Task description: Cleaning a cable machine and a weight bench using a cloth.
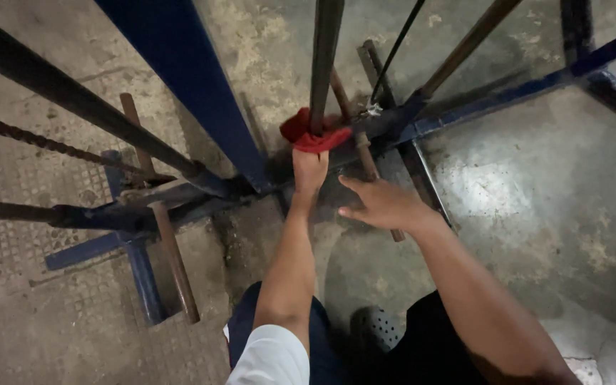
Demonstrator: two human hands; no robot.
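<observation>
View from above of a person crouched over a blue metal frame [180, 71] on a concrete floor [536, 192]. The left hand [309, 171] has its grip closed around a red cloth [313, 135], pressing it against the base of an upright steel bar [324, 64]. Just right of that grip, the right hand [383, 205] hovers with fingers spread and empty, above a rusty rod [365, 160] lying across the frame. To wipe well, it seems best to wrap the cloth fully round the bar and press firmly, steadying with the free hand.
</observation>
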